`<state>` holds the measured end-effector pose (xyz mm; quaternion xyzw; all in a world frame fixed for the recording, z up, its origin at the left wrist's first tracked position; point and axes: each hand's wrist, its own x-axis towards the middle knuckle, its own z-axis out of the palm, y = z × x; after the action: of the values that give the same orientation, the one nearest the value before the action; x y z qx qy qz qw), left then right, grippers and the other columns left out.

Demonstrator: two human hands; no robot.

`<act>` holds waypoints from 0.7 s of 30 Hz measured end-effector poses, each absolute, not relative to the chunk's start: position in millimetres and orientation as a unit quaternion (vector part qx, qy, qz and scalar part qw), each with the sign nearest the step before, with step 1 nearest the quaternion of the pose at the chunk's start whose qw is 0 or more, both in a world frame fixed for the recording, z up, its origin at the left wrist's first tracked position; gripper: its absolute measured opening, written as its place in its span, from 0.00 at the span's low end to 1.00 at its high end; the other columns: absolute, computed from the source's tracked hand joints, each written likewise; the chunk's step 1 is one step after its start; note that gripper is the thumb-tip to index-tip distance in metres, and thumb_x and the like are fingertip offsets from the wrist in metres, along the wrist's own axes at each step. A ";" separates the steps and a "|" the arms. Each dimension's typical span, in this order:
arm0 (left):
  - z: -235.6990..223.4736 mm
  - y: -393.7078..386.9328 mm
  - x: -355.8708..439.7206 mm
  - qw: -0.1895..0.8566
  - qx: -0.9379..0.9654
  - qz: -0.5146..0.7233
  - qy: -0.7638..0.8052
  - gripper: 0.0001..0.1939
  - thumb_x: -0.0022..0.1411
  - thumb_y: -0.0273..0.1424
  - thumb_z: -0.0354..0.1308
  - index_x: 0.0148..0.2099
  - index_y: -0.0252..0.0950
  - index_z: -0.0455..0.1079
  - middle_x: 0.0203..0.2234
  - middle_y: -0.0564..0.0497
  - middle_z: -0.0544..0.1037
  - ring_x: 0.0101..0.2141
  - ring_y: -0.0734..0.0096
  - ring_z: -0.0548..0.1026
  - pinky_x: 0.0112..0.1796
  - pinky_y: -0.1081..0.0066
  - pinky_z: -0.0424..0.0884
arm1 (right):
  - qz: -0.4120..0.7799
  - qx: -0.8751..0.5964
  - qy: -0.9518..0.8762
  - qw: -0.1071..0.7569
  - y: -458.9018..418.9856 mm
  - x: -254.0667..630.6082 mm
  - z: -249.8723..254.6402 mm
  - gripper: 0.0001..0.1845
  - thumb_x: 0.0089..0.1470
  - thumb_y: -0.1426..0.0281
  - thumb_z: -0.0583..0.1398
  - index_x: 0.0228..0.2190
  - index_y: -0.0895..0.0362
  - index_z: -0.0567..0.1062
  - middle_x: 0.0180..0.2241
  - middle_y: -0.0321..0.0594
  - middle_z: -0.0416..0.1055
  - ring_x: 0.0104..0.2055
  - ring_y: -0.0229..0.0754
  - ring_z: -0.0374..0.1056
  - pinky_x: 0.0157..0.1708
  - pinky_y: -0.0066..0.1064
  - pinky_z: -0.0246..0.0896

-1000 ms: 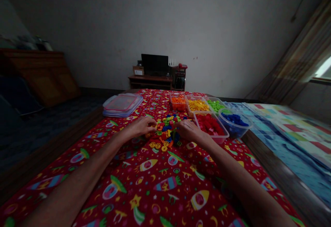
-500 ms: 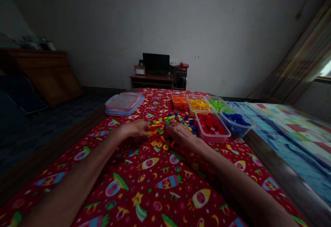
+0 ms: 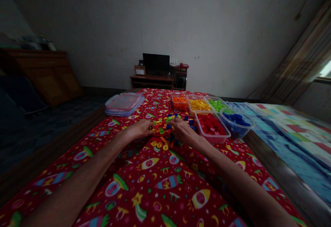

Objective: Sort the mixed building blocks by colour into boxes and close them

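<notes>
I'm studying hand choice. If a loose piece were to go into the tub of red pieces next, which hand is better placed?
Probably the right hand: it is at the loose pieces, on the side nearer the red tub. The left hand is on the opposite side.

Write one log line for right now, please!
left hand: at mixed blocks | right hand: at mixed blocks | grip: can't tell | five tubs: sorted by colour | lids: stacked, far left

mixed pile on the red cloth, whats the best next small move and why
Probably have the right hand pick up a blue piece at the edge of the pile: it lies close to that hand, and the round tub holds blue pieces.
</notes>
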<state>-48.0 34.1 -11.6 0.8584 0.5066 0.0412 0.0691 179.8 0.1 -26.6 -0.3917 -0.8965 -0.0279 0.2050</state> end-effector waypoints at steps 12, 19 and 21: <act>7.1 20.7 -31.1 0.406 0.781 0.162 0.446 0.20 0.49 0.47 0.56 0.34 0.36 0.73 0.27 0.52 0.78 0.28 0.67 0.76 0.28 0.73 0.69 | 0.060 -0.304 -0.898 0.311 0.4 175.5 -31.8 0.23 0.55 0.75 0.54 0.53 0.61 0.64 0.45 0.51 0.70 0.44 0.42 0.65 0.41 0.31 0.57; -2.0 17.8 -15.4 0.517 0.662 0.266 0.474 0.21 0.46 0.42 0.63 0.40 0.36 0.68 0.29 0.51 0.80 0.32 0.63 0.78 0.34 0.68 0.73 | 0.068 -0.379 -0.870 0.307 -6.3 171.0 -17.9 0.16 0.53 0.75 0.54 0.44 0.59 0.72 0.34 0.44 0.74 0.31 0.37 0.66 0.31 0.25 0.53; -3.6 21.4 -18.4 0.527 0.638 0.298 0.476 0.21 0.47 0.41 0.64 0.42 0.36 0.66 0.30 0.49 0.80 0.34 0.62 0.79 0.36 0.66 0.73 | 0.062 -0.412 -0.855 0.309 -6.3 173.2 -13.4 0.14 0.52 0.76 0.54 0.41 0.60 0.74 0.30 0.42 0.74 0.28 0.36 0.64 0.29 0.25 0.52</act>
<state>-18.4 21.4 -3.6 0.6380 0.4760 0.2985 0.5266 173.2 -6.3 -13.4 -0.4125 -0.8545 0.0624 0.3095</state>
